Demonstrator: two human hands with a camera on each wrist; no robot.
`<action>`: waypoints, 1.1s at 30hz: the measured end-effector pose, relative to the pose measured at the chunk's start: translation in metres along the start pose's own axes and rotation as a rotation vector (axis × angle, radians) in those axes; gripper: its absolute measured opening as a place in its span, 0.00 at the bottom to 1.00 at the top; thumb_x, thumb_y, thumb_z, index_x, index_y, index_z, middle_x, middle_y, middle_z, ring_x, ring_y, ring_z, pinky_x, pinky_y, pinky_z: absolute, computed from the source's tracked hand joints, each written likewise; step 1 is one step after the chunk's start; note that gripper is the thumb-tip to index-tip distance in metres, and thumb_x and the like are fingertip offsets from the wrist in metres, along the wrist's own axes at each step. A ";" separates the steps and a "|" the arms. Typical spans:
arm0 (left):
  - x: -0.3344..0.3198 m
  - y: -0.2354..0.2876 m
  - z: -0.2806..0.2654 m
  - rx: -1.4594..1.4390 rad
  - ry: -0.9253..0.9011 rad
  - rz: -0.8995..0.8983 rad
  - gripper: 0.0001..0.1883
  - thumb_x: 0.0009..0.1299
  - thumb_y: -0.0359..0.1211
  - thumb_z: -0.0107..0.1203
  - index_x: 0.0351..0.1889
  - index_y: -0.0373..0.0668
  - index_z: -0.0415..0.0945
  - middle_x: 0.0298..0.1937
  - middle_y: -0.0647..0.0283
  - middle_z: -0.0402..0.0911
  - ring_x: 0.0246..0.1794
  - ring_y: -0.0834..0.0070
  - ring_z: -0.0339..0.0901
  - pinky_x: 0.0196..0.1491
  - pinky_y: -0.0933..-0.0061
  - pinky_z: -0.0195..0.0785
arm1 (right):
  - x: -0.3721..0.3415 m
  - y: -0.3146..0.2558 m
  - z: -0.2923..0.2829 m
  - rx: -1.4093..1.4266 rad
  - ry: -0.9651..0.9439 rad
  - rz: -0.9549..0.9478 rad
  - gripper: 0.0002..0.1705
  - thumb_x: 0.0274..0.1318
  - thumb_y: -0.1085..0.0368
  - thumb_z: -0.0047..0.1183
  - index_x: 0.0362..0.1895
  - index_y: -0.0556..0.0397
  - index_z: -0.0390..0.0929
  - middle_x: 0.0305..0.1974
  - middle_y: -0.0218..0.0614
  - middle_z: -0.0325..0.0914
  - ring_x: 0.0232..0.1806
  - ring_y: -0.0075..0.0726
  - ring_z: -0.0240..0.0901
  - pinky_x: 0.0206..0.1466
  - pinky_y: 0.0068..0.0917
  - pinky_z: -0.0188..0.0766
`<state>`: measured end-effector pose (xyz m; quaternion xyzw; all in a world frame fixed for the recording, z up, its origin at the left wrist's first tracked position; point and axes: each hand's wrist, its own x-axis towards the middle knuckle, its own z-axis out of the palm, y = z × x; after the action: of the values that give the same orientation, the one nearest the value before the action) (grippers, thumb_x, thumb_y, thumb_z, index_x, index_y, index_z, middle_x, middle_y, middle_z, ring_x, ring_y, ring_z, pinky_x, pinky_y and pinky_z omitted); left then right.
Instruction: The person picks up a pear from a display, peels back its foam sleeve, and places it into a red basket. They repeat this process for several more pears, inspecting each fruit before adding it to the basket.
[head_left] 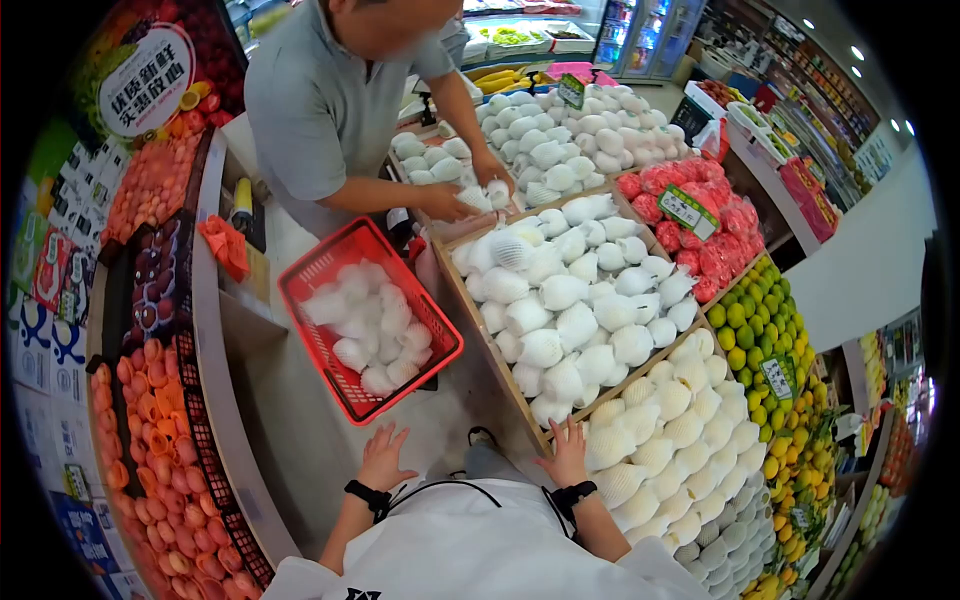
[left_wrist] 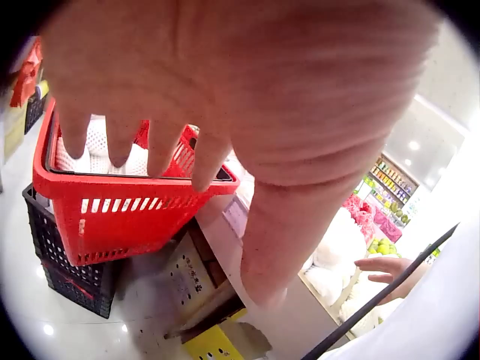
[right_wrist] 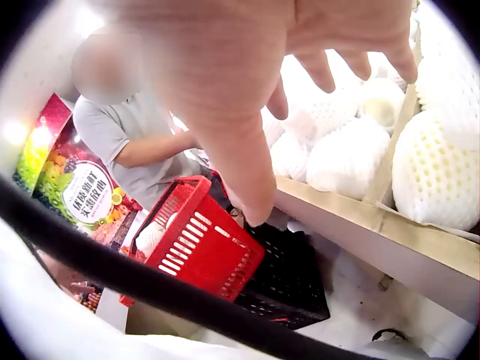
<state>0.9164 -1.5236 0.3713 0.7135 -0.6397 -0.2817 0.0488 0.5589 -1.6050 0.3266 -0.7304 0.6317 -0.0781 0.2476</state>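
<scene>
My left hand (head_left: 384, 458) hangs with spread fingers just below the near end of a red basket (head_left: 372, 408), holding nothing. White net-wrapped fruits (head_left: 375, 320) lie in that basket, which rests on a black crate (left_wrist: 79, 281) in the left wrist view. My right hand (head_left: 566, 455), also spread and empty, is at the near corner of a wooden-edged bin of white wrapped fruits (head_left: 575, 325); whether it touches the edge I cannot tell. In the right wrist view the right hand (right_wrist: 217, 82) is in front of the bin's wooden edge (right_wrist: 337, 206).
Across the basket a person in a grey shirt (head_left: 310, 120) handles wrapped fruits at the display. Peach-coloured fruits (head_left: 165, 440) fill a stand on the left. Red-wrapped fruits (head_left: 670, 190), green fruits (head_left: 750, 320) and yellow ones (head_left: 795, 460) are on the right.
</scene>
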 end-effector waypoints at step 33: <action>-0.045 -0.062 0.022 -0.212 -0.007 -0.083 0.44 0.48 0.41 0.70 0.63 0.43 0.62 0.64 0.45 0.62 0.65 0.51 0.60 0.64 0.60 0.57 | 0.013 -0.047 0.024 -0.053 -0.018 -0.265 0.43 0.33 0.63 0.65 0.61 0.41 0.66 0.66 0.56 0.51 0.67 0.70 0.47 0.67 0.50 0.53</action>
<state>0.9596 -1.4637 0.3417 0.7292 -0.5764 -0.3521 0.1101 0.6133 -1.6079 0.3254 -0.8144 0.5294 -0.0866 0.2214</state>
